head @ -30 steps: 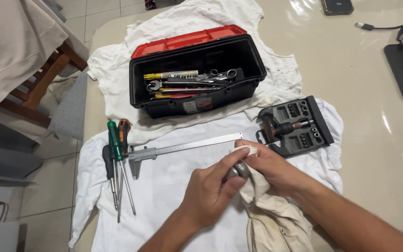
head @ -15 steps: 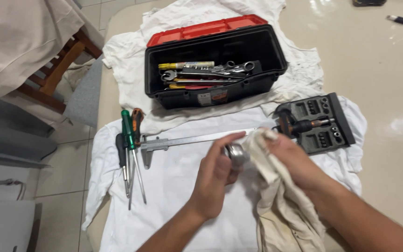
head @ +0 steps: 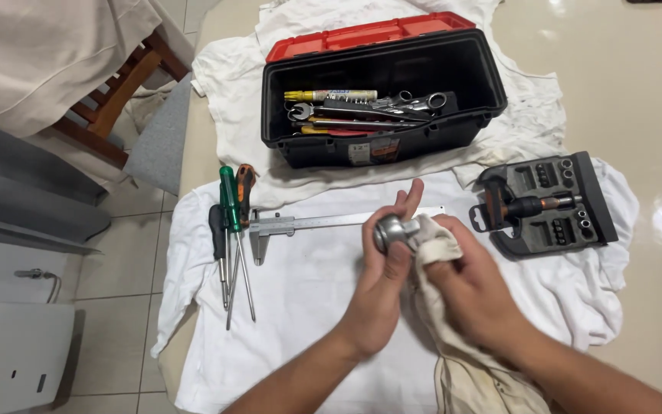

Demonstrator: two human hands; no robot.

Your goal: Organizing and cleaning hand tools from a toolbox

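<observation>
The left hand (head: 381, 295) is holding a round metal part (head: 389, 231) up over the white cloth (head: 300, 307), its grip closing around the part with the fingers reaching up behind it, so the part is sitting in the air near the middle of the scene, just on the near side of the caliper (head: 331, 223). The right hand (head: 473, 287) is pressing a beige rag (head: 442, 253) against the right side of that part, its grip bunching the rag, and the rest of the rag is trailing down toward the near edge. It is looking like a wiping step in full swing: metal in one hand, rag in the other, the two touching. To carry the wipe on, the part would probably need turning in the left grip so that the rag meets a fresh face, with the hold staying firm enough that a smooth round piece is not slipping out. Left of the hands, the screwdrivers (head: 231, 230) are lying side by side on the cloth. On the far side the black toolbox (head: 381, 92) is standing open with wrenches inside. To the right the socket set (head: 549, 203) is lying open in its tray on the counter (head: 653, 92).
</observation>
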